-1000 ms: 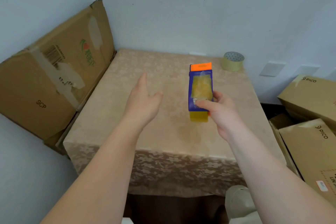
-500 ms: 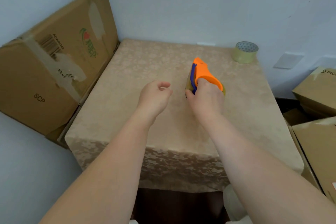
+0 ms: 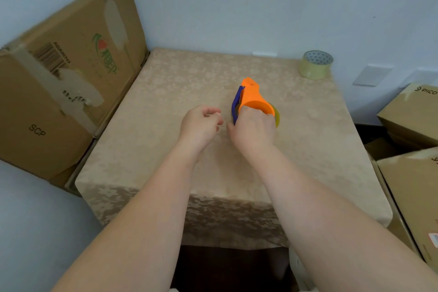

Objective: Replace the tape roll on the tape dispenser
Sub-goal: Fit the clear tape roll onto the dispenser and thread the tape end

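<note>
Right hand grips the orange tape dispenser mid-table. Left hand, at its 9 o'clock, is loosely curled, holding nothing. Spare tape roll at 1 o'clock. SCP box at 9, PICO box at 3.

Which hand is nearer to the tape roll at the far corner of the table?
Right. The right hand grips the tape dispenser at mid-table, nearer the tape roll; the left hand hovers farther left, holding nothing.

Both bare forearms reach forward, left hand loosely curled and empty, right hand gripping the tape dispenser.
</note>
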A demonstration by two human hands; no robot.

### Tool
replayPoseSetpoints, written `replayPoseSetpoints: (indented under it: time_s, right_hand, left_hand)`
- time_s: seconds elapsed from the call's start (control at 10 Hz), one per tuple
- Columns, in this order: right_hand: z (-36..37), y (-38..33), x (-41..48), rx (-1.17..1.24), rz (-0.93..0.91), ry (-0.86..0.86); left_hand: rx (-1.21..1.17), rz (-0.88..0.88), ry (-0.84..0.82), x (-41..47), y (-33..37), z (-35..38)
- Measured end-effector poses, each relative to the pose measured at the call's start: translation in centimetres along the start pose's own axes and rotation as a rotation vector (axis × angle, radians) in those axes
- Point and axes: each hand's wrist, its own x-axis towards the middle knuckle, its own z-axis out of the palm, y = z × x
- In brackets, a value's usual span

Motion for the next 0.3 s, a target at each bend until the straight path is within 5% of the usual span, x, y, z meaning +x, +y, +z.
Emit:
replayPoseSetpoints:
  time_s: [0.3]
  right_hand:
    - [-3.0,0.4,-1.5,0.013,-0.053,-0.009]
  left_hand:
    - [-0.003,-0.013,-0.057,-2.2,0.5,-1.1]
